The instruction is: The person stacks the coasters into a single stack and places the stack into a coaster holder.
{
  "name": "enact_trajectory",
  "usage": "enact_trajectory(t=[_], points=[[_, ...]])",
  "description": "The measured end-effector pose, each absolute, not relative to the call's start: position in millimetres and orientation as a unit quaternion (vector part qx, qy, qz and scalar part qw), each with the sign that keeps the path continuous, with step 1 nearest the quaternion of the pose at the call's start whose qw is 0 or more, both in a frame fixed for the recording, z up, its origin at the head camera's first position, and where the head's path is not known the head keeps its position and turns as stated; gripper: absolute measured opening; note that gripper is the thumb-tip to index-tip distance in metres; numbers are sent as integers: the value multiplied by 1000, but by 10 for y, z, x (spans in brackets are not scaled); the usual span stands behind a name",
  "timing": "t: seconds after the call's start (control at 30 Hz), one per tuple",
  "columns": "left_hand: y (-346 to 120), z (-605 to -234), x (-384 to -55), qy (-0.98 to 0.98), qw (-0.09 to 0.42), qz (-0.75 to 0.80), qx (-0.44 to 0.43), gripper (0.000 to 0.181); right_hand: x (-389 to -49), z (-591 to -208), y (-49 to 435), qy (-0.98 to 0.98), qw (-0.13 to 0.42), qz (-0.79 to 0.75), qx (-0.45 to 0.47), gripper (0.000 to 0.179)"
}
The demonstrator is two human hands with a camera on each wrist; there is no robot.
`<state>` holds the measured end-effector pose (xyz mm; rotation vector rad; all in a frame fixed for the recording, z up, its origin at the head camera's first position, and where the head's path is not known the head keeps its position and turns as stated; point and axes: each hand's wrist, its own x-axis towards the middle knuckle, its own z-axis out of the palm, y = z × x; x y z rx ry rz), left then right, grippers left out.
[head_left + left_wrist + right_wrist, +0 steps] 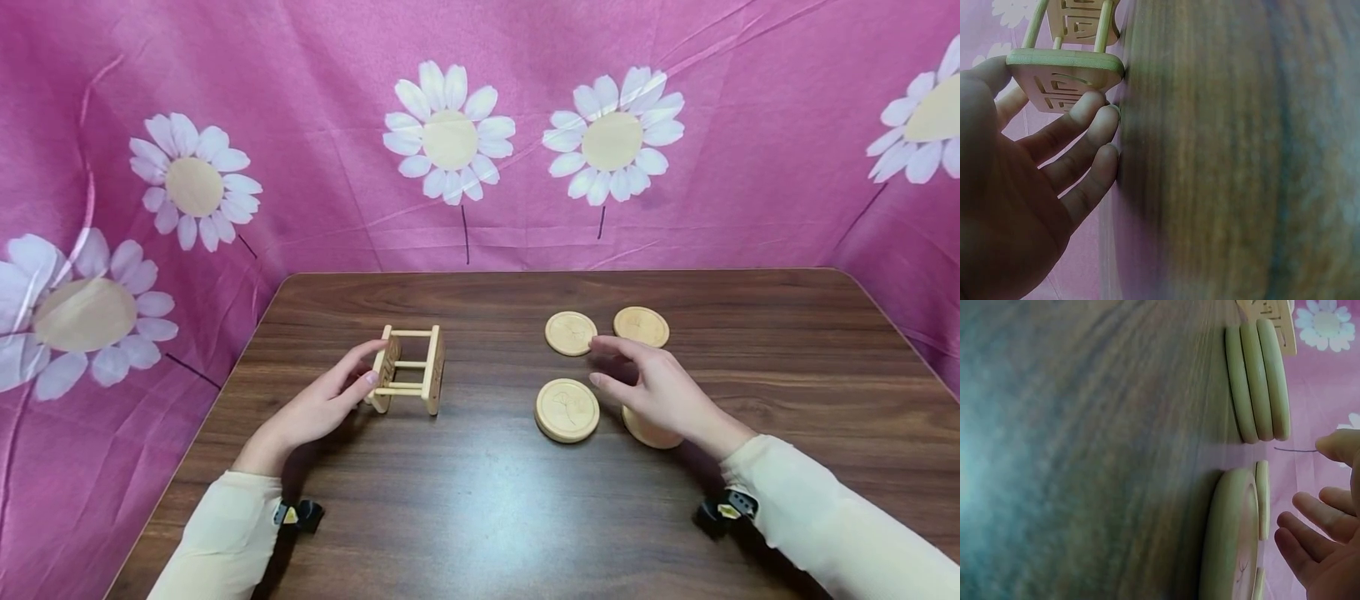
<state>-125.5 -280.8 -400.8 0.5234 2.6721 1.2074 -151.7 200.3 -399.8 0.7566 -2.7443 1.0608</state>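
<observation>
A small wooden coaster holder [408, 362], with slotted side panels joined by round rods, stands on the left of the table. My left hand [322, 408] holds its left panel between thumb and fingers; the left wrist view has the fingertips against the panel [1060, 90]. My right hand [663, 387] hovers over round wooden coasters, fingers extended and holding nothing. A stack of three coasters [567, 410] lies left of that hand. Behind are a back-left coaster [571, 333] and a back-right coaster [642, 327]. Partly hidden beneath the hand is a front-right coaster [649, 433].
Everything stands on a dark wood-grain table [480, 500]. Pink cloth [525, 225] printed with large white daisies hangs behind the table and along its sides. A dark wrist strap device [726, 510] is on the right sleeve, and another [298, 515] on the left.
</observation>
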Motion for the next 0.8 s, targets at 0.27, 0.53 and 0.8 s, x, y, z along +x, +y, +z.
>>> enact_trajectory(t=[0.27, 0.53, 0.8], points=[[-2807, -3999, -1245, 895, 84, 402, 174, 52, -1597, -3970, 2002, -907, 12, 353, 231, 56], [-2805, -4001, -1241, 895, 83, 402, 174, 52, -1694, -3999, 1972, -912, -6, 347, 218, 65], [-2806, -4005, -1243, 896, 82, 400, 173, 52, -1817, -4024, 1957, -914, -17, 340, 220, 71]])
